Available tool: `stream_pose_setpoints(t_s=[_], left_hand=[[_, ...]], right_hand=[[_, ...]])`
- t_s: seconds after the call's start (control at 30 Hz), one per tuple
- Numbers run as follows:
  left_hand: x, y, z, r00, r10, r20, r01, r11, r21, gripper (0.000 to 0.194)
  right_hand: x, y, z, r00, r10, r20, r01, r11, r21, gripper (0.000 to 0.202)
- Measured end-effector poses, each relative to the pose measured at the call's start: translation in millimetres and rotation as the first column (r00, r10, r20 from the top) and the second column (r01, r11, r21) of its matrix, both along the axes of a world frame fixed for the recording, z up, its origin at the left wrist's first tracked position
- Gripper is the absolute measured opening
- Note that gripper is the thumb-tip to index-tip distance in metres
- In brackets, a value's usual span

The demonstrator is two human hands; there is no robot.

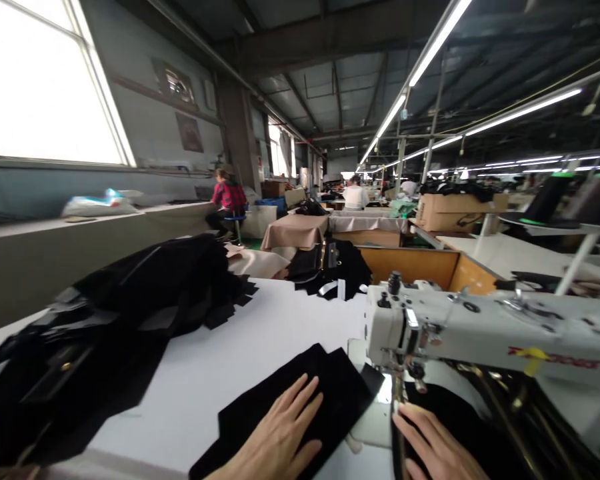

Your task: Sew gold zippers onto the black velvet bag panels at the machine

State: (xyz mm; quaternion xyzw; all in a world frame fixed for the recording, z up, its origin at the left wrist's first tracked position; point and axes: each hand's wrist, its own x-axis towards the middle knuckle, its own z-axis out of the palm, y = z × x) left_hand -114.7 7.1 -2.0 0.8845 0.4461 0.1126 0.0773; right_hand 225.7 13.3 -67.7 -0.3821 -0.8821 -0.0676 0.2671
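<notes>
Left hand [284, 427] spread flat on black panel [341, 393]; right hand [433, 440] touches dark strip [397, 443], its grip unclear.

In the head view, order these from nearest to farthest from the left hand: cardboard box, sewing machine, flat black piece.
1. Flat black piece: under the left hand.
2. Sewing machine: right.
3. Cardboard box: far back, right.

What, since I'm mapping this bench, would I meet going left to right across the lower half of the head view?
Black pile → left hand → right hand → yellow strip.
</notes>
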Motion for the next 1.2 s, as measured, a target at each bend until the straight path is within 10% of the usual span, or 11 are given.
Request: stream_pose_setpoints(t_s=[0.27, 0.47, 0.83, 1.2], left_hand=[[32, -10, -20.2, 0.956, -0.013, -0.293, 0.082, 0.971, 0.224, 0.070], [18, -4, -38.8, 0.986, 0.013, -0.165, 0.035, 0.958, 0.286, 0.070], [27, 30, -26.7, 0.939, 0.217, 0.267, -0.222, 0.975, -0.012, 0.022], [58, 15, -4.0, 0.728, 0.442, 0.525, -0.283, 0.890, -0.357, 0.044]], right_hand=[[-25, -21, 49.6, 0.996, -0.090, 0.009, 0.089, 0.968, -0.235, 0.047], [-27, -20, 50.0, 0.994, -0.111, 0.017, 0.112, 0.956, -0.271, 0.045], [-57, -23, 60.9, 0.992, -0.128, -0.001, 0.123, 0.958, -0.258, 0.042], [-140, -26, 15.7, 0.985, -0.169, -0.044, 0.124, 0.855, -0.504, 0.071]])
